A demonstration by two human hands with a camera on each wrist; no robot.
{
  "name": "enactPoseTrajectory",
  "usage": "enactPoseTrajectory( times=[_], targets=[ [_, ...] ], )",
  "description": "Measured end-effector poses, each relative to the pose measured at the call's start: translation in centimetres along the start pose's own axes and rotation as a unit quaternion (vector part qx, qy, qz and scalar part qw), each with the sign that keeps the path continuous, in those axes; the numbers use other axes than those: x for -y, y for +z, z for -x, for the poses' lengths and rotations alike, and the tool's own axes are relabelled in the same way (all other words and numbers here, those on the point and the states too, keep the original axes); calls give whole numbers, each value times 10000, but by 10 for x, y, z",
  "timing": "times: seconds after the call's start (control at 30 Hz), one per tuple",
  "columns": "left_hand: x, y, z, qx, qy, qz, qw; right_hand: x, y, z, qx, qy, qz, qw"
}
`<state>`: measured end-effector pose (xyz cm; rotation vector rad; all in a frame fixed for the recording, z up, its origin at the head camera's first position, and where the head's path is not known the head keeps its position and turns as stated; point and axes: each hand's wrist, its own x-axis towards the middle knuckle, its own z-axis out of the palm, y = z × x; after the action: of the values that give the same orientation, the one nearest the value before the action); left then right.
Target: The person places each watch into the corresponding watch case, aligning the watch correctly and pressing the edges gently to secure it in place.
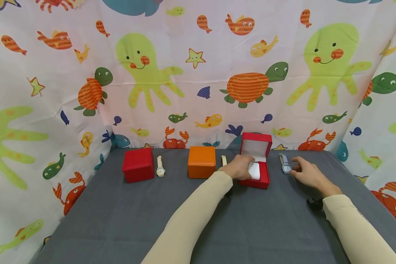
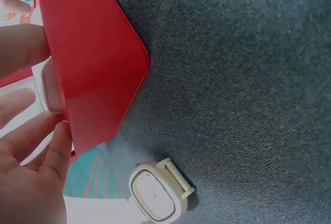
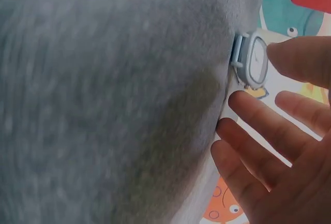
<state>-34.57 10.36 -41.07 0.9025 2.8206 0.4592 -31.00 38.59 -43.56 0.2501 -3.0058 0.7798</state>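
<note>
An open red box [image 1: 255, 148] with a white cushion [image 1: 255, 171] stands at the back of the grey table [image 1: 198, 220]. My left hand [image 1: 242, 167] grips its left side, thumb and fingers [image 2: 46, 146] curled round the box wall [image 2: 93, 63]. A cream watch [image 2: 158, 198] lies just left of the box, partly hidden behind the hand in the head view. My right hand [image 1: 298, 169] hovers with spread, straight fingers [image 3: 269, 125] beside a grey-blue watch [image 1: 285, 165], whose face [image 3: 254, 58] sits close to one fingertip. No contact shows.
Farther left are a closed orange box [image 1: 202, 161], a white watch [image 1: 160, 167] and a closed red box [image 1: 138, 169]. A sea-creature cloth [image 1: 198, 73] walls in the back and both sides of the table.
</note>
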Motion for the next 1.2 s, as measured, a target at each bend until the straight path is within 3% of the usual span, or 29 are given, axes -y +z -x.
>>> enactPoseTrajectory(
  times=[0.1, 0.43, 0.63, 1.2],
  targets=[
    [-1, -1, 0, 45, -49, -35, 10000, 4, 1, -2, 36, 20, -12, 10000],
    [0, -2, 0, -19, 293, -213, 9993, 11, 4, -7, -51, 206, 161, 9996],
    [5, 1, 2, -226, 521, -235, 9981, 12, 9, -12, -176, 574, 242, 9979],
    [10, 10, 14, -882, 1008, -196, 9908, 17, 19, -10, -837, 439, -391, 9948]
  ],
)
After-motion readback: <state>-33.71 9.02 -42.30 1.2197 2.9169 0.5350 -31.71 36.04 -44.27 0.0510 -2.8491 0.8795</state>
